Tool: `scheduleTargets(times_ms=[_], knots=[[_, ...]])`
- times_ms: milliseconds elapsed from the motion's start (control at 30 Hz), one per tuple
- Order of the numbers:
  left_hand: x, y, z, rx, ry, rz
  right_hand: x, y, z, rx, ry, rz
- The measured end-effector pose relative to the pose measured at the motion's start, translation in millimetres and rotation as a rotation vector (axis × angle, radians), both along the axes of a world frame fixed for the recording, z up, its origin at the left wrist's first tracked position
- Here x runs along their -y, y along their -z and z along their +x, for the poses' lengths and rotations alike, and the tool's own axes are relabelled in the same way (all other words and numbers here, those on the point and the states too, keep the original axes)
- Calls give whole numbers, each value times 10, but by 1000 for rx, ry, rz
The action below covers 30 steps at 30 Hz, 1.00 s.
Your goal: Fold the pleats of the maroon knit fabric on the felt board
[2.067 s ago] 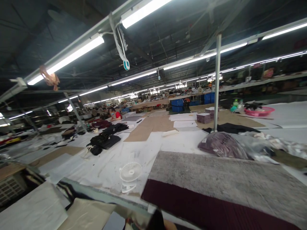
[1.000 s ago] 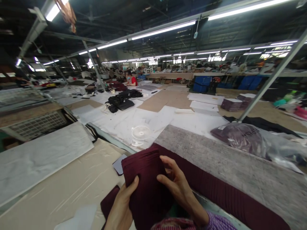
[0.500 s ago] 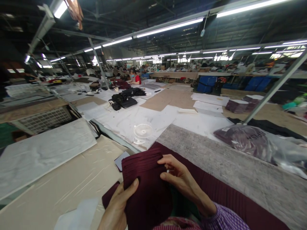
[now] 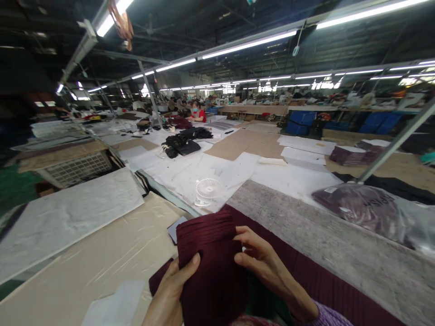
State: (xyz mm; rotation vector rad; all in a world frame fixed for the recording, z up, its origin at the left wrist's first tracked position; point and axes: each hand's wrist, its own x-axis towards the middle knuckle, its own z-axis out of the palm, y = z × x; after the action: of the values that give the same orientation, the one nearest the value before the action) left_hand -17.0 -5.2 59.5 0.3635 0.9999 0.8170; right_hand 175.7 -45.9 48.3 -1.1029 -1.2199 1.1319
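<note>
At the near centre, the left hand (image 4: 173, 285) is clasping the maroon cloth (image 4: 211, 267) with its thumb on top, probably keeping the layers aligned. The right hand (image 4: 268, 267) is curling at the cloth's right edge, thumb and fingertips parted, perhaps steadying it; whether it is pinching any layer, I cannot tell.

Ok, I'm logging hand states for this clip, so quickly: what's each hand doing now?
Left hand: closed on the maroon cloth stack, thumb on top.
Right hand: fingers partly curled at its edge; firm grip cannot be told.
</note>
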Motion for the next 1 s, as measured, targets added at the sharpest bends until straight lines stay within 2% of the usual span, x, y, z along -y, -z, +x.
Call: scheduleTargets(times_ms=[167, 233, 400, 633, 867, 1000], knots=[[-39, 73, -8, 82, 15, 24, -6, 14, -154, -160, -111, -159], [-47, 101, -16, 85, 15, 36, -20, 46, -212, -188, -99, -179], [-48, 110, -34, 90, 29, 62, -60, 87, -275, -153, -27, -175], [-35, 71, -26, 77, 35, 106, -83, 55, -292, -182, -43, -134], [-71, 114, -22, 53, 18, 37, -51, 98, -299, -127, -22, -145], [-78, 103, -39, 22, 20, 36, -69, 118, -233, -40, 36, -142]])
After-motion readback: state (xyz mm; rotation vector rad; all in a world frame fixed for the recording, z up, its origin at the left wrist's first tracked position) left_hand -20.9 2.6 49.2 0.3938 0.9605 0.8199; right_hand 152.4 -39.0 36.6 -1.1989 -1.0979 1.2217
